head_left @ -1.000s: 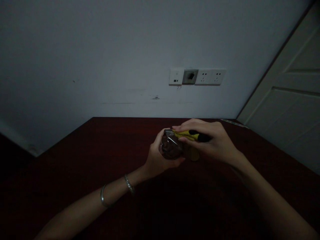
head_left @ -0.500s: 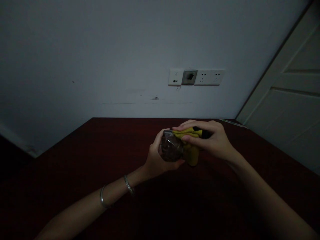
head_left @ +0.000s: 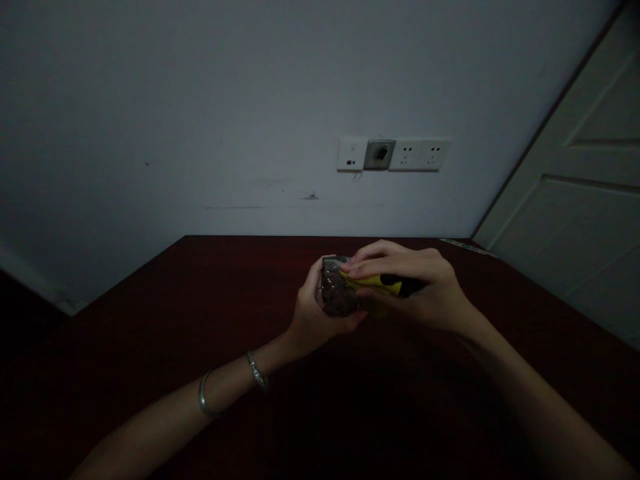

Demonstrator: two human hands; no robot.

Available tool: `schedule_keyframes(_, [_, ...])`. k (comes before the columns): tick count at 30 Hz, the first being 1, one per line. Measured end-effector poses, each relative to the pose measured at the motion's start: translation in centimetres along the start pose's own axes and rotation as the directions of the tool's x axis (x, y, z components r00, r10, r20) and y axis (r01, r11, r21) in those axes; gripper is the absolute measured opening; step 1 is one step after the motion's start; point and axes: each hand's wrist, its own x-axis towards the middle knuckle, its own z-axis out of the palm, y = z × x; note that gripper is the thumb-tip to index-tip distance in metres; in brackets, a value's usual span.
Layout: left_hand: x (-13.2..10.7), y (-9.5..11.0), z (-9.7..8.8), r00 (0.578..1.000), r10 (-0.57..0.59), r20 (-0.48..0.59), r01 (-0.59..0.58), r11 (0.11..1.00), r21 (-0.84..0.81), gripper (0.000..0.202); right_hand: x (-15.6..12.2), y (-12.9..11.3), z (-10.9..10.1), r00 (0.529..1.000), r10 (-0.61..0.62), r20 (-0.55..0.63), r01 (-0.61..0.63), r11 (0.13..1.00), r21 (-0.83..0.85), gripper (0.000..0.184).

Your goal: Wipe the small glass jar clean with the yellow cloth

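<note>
My left hand (head_left: 313,317) is curled around a clear, shiny, glass-like container (head_left: 339,293), with brown tones showing through it. The dim light hides its exact kind. In my right hand (head_left: 417,277) is a bunched yellow cloth (head_left: 377,283) with a black part, pinched between fingers and thumb. The cloth presses against the right side and upper edge of the container. Both hands are raised over the dark red table, close together. My right palm and fingers hide part of the cloth.
A dark red wooden table (head_left: 240,267) reaches back to a pale wall (head_left: 225,100). Sockets and switches (head_left: 415,155) sit on that wall. At the right is a white panelled door (head_left: 590,220). A thin strip (head_left: 467,247) lies along the table's back right edge.
My right hand has turned and shifted slightly left over the container. Less of the yellow cloth shows, and its hanging part is mostly hidden. My left hand has barely moved.
</note>
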Motion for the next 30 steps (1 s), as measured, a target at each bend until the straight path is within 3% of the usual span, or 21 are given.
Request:
schedule_keyframes(5, [-0.20,-0.44,-0.40,0.998,0.036,0.049,-0.035,0.999,-0.021,0.085,0.38,-0.21,-0.16,0.993,0.117,-0.026,-0.118,0.992,-0.039,0.023])
schedule_keyframes(13, [0.00,-0.42,-0.45,0.992,0.119,0.027,-0.119,0.993,-0.006,0.081,0.48,0.00,0.30,0.964,0.258,-0.068,-0.254,0.965,0.059,0.021])
schedule_keyframes(19, [0.09,-0.23,-0.23,0.999,0.047,0.006,-0.047,0.999,-0.008,0.080,0.34,0.57,0.23,0.990,0.128,-0.053,-0.129,0.991,-0.020,0.023])
schedule_keyframes(25, [0.30,-0.40,0.16,0.999,-0.027,-0.035,0.027,1.000,-0.005,0.074,0.36,0.30,0.03,0.998,0.031,0.049,-0.030,0.999,-0.019,0.026])
schedule_keyframes(30, [-0.11,-1.05,-0.16,1.000,-0.007,-0.008,0.007,0.998,0.065,0.083,0.49,0.37,0.13,0.996,0.062,0.061,-0.059,0.997,-0.055,0.026])
